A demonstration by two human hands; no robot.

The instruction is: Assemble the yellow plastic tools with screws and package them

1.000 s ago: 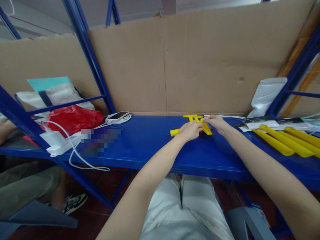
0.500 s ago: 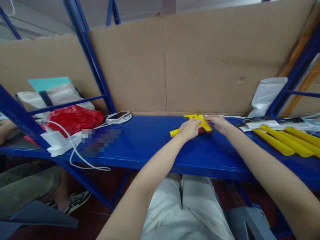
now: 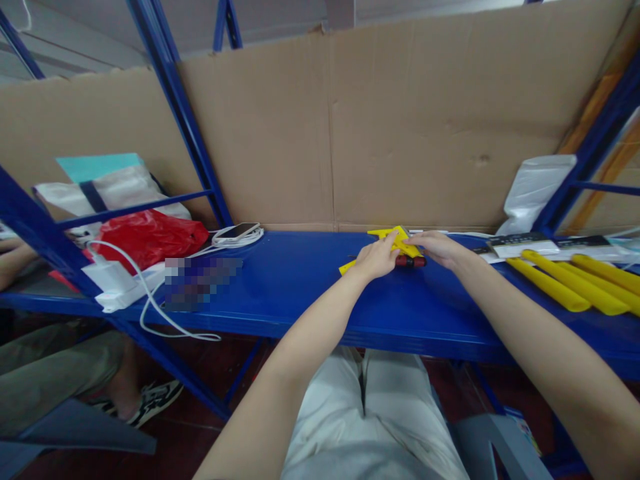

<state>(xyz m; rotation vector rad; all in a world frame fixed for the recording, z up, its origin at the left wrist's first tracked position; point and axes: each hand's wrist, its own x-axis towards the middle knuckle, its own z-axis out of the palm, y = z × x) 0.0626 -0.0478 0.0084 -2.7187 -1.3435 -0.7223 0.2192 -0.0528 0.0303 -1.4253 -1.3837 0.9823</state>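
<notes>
Over the blue tabletop (image 3: 300, 293), my left hand (image 3: 377, 259) is closed on a yellow plastic piece (image 3: 406, 243) with angled arms; its exact kind is unclear. My right hand (image 3: 438, 248) is at the right side of that piece, its fingers bent together against the piece's edge. Just below lies a dark red, rod-like thing (image 3: 413, 262), perhaps a tool handle, partly covered by the piece and my left hand. A yellow end (image 3: 346, 267) sticks out left of my left wrist; the rest of it is hidden.
Several yellow tubes (image 3: 550, 283) lie at the right, beside packs with black-and-white labels (image 3: 523, 245). At the left are a phone (image 3: 239, 231) on a coiled white cable, a red plastic bag (image 3: 150, 237) and a charger (image 3: 107, 277). Cardboard (image 3: 400, 133) walls the back. Another person's arm (image 3: 17, 263) shows far left.
The yellow piece has turned a little in my hands, and its lower arm now sits higher, showing more of the red thing. My right fingers have shifted slightly left onto the piece.
</notes>
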